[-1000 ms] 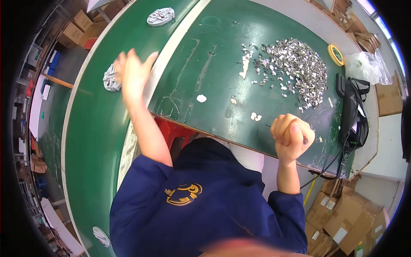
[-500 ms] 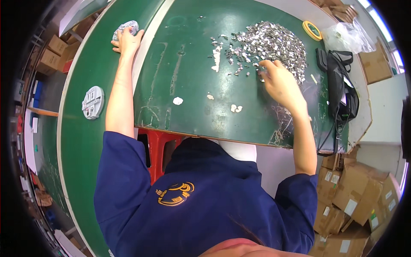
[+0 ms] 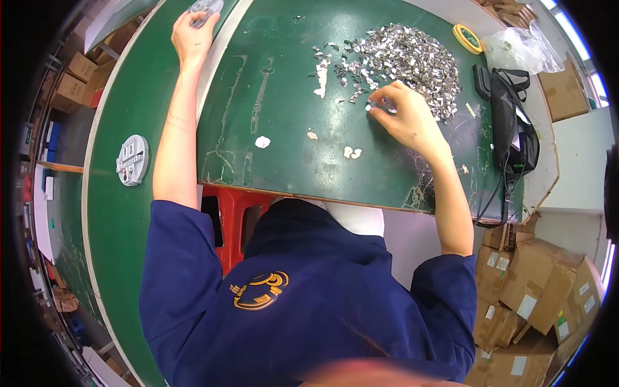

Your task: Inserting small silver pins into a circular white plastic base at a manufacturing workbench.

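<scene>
Right hand [image 3: 409,119] pinching small metal clip [image 3: 373,103] at edge of clip heap [image 3: 406,55], heap kept within reach on green bench [image 3: 271,97]. Left hand [image 3: 191,35] outstretched, grasping round grey disc part [image 3: 205,6] on adjacent belt [image 3: 122,213].

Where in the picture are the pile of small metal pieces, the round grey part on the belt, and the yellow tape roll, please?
pile of small metal pieces [image 3: 412,58], head view, middle of the heap
round grey part [image 3: 132,160], head view, its face
yellow tape roll [image 3: 468,38], head view, its rim
</scene>
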`<action>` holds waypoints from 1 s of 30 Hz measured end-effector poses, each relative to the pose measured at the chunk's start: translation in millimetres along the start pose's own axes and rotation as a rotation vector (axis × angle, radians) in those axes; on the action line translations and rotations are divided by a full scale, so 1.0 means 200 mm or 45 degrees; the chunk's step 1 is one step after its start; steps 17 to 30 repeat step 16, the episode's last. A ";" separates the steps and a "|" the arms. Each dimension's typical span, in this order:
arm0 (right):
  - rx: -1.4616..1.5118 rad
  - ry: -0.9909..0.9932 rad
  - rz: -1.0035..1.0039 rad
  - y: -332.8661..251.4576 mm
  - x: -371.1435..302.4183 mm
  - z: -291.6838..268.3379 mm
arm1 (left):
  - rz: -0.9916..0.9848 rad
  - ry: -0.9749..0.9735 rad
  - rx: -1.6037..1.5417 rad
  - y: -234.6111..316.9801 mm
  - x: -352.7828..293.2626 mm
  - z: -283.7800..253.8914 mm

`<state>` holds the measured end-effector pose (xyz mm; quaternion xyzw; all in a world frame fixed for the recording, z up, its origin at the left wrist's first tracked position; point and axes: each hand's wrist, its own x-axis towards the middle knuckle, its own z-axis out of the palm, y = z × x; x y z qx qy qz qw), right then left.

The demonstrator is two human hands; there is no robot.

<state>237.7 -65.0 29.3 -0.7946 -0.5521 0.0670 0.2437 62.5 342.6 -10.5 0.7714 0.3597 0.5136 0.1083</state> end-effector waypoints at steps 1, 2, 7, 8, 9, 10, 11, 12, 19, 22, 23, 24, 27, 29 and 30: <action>0.000 0.000 -0.003 0.00 0.00 0.01 | 0.002 -0.017 -0.028 0.08 0.01 -0.02; -0.016 0.018 -0.010 0.01 0.00 0.02 | 0.001 -0.015 -0.027 0.16 0.01 -0.03; 0.101 0.018 -0.087 0.00 0.01 0.01 | 0.053 -0.090 -0.626 0.51 0.00 -0.12; 0.182 -0.002 -0.111 -0.01 0.01 0.01 | 0.088 -0.170 -0.670 0.59 -0.02 -0.18; 0.184 -0.003 -0.107 -0.03 0.01 -0.01 | 0.123 -0.251 -0.719 0.66 -0.05 -0.23; 0.261 -0.018 -0.039 -0.06 0.01 -0.04 | 0.121 -0.252 -0.714 0.75 -0.09 -0.29; 0.337 -0.033 0.031 -0.09 0.00 -0.07 | -0.001 -0.421 -0.749 0.84 -0.13 -0.36; 0.412 -0.047 0.101 -0.11 0.00 -0.08 | -0.123 -0.589 -0.782 0.89 -0.19 -0.42; 0.428 0.017 -0.024 -0.11 0.00 -0.03 | 0.000 -0.734 -0.835 0.98 -0.39 -0.60; 0.428 0.017 -0.024 -0.11 0.00 -0.03 | 0.000 -0.734 -0.835 0.98 -0.39 -0.60; 0.428 0.017 -0.024 -0.11 0.00 -0.03 | 0.000 -0.734 -0.835 0.98 -0.39 -0.60; 0.428 0.017 -0.024 -0.11 0.00 -0.03 | 0.000 -0.734 -0.835 0.98 -0.39 -0.60; 0.428 0.017 -0.024 -0.11 0.00 -0.03 | 0.000 -0.734 -0.835 0.98 -0.39 -0.60; 0.428 0.017 -0.024 -0.11 0.00 -0.03 | 0.000 -0.734 -0.835 0.98 -0.39 -0.60; 0.428 0.017 -0.024 -0.11 0.00 -0.03 | 0.000 -0.734 -0.835 0.98 -0.39 -0.60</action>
